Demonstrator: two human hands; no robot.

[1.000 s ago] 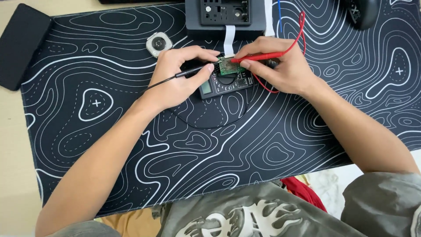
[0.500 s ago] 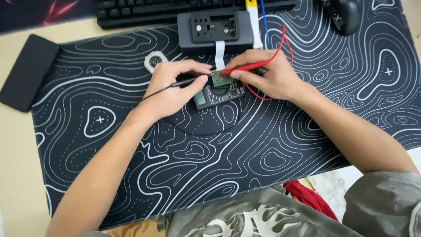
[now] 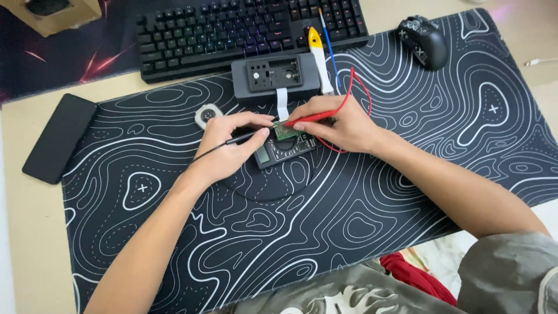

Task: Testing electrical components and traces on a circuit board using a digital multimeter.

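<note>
Two probes meet on one small green circuit board (image 3: 284, 130), which rests on one multimeter (image 3: 285, 150) mid-mat. The left hand (image 3: 229, 145) is clamped on the black probe (image 3: 243, 138); the right hand (image 3: 340, 123) is clamped on the red probe (image 3: 311, 118). One keyboard (image 3: 244, 32), one mouse (image 3: 424, 40) and one phone (image 3: 58, 136) lie around the mat (image 3: 378, 192).

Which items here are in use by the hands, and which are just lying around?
In use: left hand with black probe; right hand with red probe; small green circuit board; multimeter.

Lying about: keyboard, mouse, phone, grey box, round white part.
</note>
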